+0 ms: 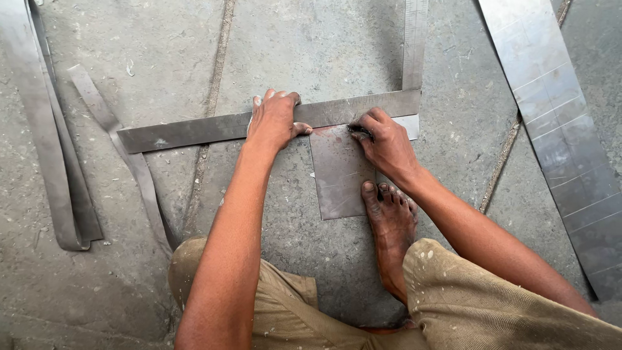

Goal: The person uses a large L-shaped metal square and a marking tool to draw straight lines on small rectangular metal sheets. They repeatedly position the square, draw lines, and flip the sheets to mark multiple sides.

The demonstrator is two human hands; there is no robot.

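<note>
Nearest are the person's bent knees in tan cloth trousers [466, 304] with pale spots on them. A bare foot [391, 223] stands on the grey concrete floor [97, 285], and its toes press down on the near edge of a small flat grey metal sheet [340, 175].

The sheet lies on the floor in front of the person. Its far edge sits right against a big grey metal L-shaped square ruler [194, 131]. The long arm of the ruler lies flat across the floor from left to right. The other arm goes away from the person, up to the far edge of the view. Tiny marks run along the ruler's edges, too small to read.

The left hand [275, 120] lies flat on top of the ruler's long arm, fingers spread over its far edge, thumb at the near edge, pressing it down. The right hand [385, 139] rests on the small sheet, just by the ruler. Its fingers are pinched shut around something small and dark at the ruler's edge. I cannot tell what it is.

Off to the left, long thin grey metal strips [61, 162] lie bent on the floor. Far to the right lies a wide shiny metal strip [557, 123] with lines scratched across it.
</note>
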